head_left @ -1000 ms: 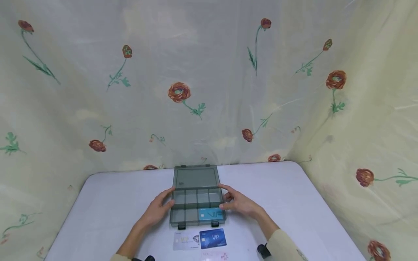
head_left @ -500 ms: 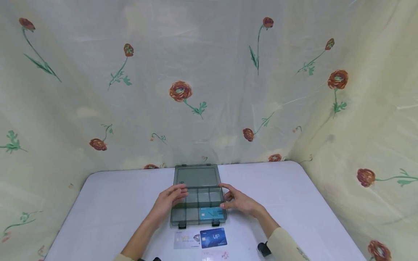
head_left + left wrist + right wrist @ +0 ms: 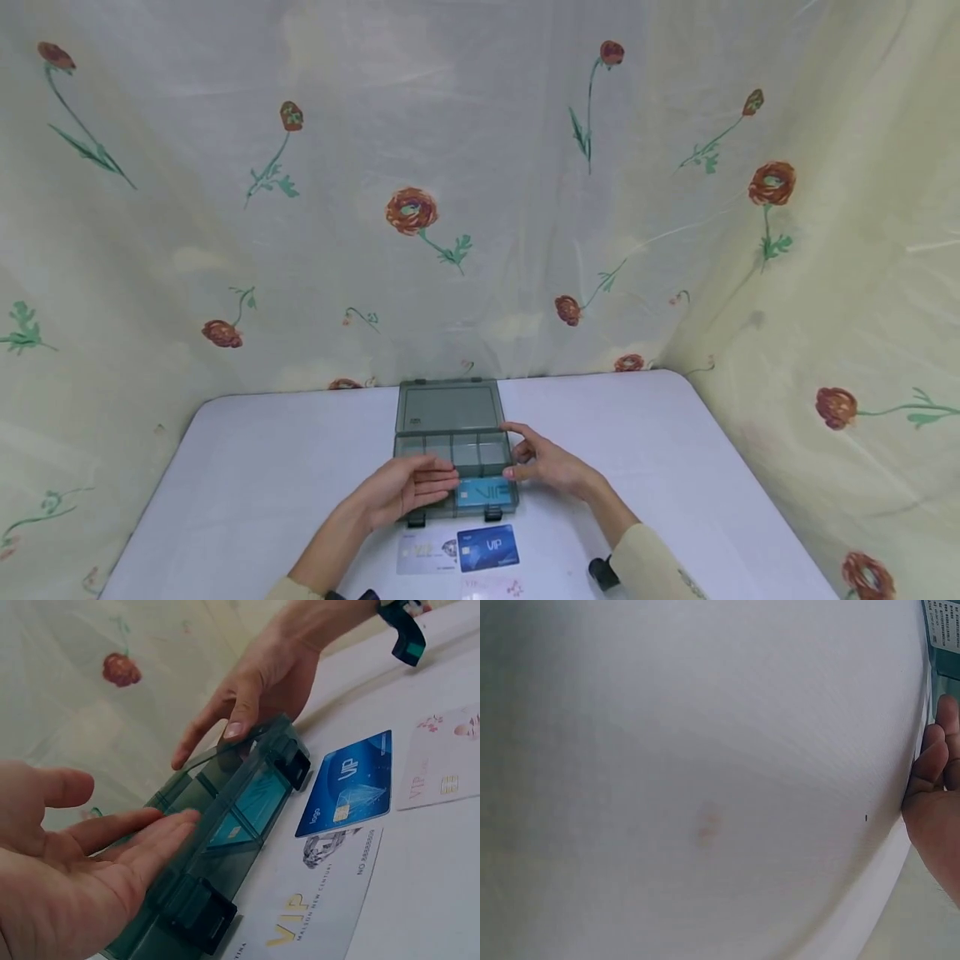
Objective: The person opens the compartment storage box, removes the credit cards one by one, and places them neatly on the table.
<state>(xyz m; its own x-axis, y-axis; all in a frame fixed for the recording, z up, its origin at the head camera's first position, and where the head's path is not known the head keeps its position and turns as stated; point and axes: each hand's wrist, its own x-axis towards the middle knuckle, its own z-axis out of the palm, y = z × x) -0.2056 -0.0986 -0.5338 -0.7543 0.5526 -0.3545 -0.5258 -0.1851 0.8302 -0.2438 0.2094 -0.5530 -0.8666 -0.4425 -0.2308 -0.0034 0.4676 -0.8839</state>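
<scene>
A dark translucent storage box (image 3: 409, 440) with dividers lies with its lid (image 3: 453, 408) folded back. A teal card (image 3: 483, 492) lies in its front right compartment. My left hand (image 3: 405, 492) is over the front left part, palm turned partly up and holding nothing; its fingertips reach toward the teal card. In the left wrist view, the fingers (image 3: 161, 840) look nearly straight. My right hand (image 3: 555, 468) touches the box's right side, with thumb and index finger spread along the rim and other fingers bent. In the right wrist view, only part of that hand (image 3: 934, 787) shows.
In front of the box lie a silver VIP card (image 3: 423, 554), a blue VIP card (image 3: 489, 548) and a pale pink card (image 3: 491, 587) on the white table (image 3: 285, 467). Two dark latches (image 3: 492, 514) stick out from the box's front. A flowered curtain (image 3: 487, 275) surrounds the table.
My left hand has left the box's left edge, passing over the back compartments and then coming forward over the front ones, its palm turning up. The right hand stays at the box's right side.
</scene>
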